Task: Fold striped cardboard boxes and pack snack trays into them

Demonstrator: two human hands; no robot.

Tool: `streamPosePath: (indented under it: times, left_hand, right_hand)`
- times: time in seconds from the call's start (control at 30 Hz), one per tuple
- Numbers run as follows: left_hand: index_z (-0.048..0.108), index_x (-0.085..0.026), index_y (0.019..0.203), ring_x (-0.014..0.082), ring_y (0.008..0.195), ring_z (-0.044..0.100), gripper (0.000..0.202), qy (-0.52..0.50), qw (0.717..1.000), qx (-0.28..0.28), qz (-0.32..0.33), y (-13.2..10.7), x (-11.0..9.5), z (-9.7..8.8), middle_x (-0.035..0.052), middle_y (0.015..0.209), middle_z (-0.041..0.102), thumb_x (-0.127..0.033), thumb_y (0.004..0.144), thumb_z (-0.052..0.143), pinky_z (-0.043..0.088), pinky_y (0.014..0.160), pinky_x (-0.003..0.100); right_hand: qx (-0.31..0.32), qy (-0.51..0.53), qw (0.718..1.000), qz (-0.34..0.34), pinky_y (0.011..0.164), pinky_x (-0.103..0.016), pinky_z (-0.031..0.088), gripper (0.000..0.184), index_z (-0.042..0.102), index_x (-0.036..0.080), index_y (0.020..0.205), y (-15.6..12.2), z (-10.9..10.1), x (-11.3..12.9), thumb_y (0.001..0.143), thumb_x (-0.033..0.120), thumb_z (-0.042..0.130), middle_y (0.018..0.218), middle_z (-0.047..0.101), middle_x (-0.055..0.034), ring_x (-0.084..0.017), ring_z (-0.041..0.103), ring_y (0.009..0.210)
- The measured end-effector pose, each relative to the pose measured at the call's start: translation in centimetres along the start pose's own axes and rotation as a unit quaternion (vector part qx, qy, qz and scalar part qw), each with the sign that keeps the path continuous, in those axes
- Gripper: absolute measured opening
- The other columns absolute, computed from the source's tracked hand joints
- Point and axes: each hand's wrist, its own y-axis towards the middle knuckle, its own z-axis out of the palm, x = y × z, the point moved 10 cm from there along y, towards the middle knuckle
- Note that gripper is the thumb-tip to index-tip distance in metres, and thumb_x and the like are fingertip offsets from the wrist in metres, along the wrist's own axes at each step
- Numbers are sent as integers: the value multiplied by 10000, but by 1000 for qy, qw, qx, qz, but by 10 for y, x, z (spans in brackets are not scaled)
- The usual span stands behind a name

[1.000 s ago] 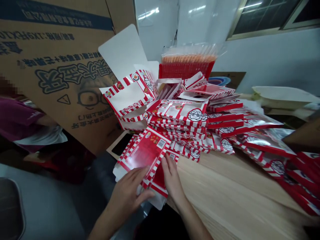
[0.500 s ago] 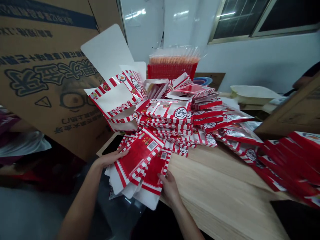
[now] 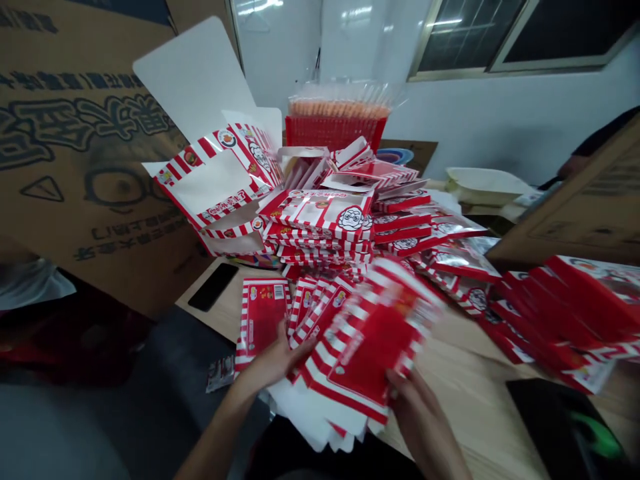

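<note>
My left hand (image 3: 283, 359) is closed on the left side of a fanned bundle of flattened red-and-white striped cartons. The white flaps hang below over the table's front edge. At the bundle's right edge my right hand (image 3: 420, 400) grips the foremost flattened carton (image 3: 373, 350), which is blurred by motion. Another flattened carton (image 3: 263, 310) lies to the left of the bundle on the table. Just behind stands a stack of made-up striped boxes (image 3: 320, 217). To its left a larger striped display box (image 3: 210, 177) stands with its white lid raised.
A black phone (image 3: 214, 285) lies at the table's left edge. A red basket (image 3: 330, 133) of plastic-wrapped orange items stands behind the boxes. More red boxes (image 3: 570, 313) lie at right, near a black object (image 3: 565, 427). A big cardboard carton (image 3: 90, 167) rises at left.
My hands and the flattened cartons have moved right. One flattened carton now lies on the table at left, and the phone is uncovered. The view has shifted slightly.
</note>
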Motion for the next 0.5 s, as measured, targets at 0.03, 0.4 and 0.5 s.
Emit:
streamPosePath:
  times: [0.03, 0.4, 0.5]
  left_hand:
    - [143, -108, 1406, 296, 1188, 535, 916, -16, 1000, 17, 5, -3, -1, 7, 209, 1328, 514, -572, 748, 578, 360, 1048, 433]
    - [575, -223, 1065, 265, 1147, 566, 462, 14, 995, -30, 91, -5, 11, 22, 101, 1172, 645, -573, 831, 384, 454, 967, 420]
    - [512, -164, 1150, 310, 1218, 489, 481, 134, 941, -256, 175, -7, 16, -23, 170, 1255, 566, -498, 825, 394, 378, 1018, 495]
  right_hand:
    - [-7, -31, 999, -8, 894, -422, 493, 624, 557, 213, 1142, 4, 15, 0, 593, 427, 762, 1197, 634, -101, -309, 593, 1087]
    - [90, 80, 985, 127, 922, -466, 458, 789, 432, 196, 1315, -17, 7, -25, 627, 407, 756, 1230, 614, -134, -315, 599, 1089]
    - [47, 83, 991, 96, 912, -459, 465, 680, 522, 223, 1250, -19, -16, -22, 638, 432, 736, 1219, 626, -108, -315, 595, 1096]
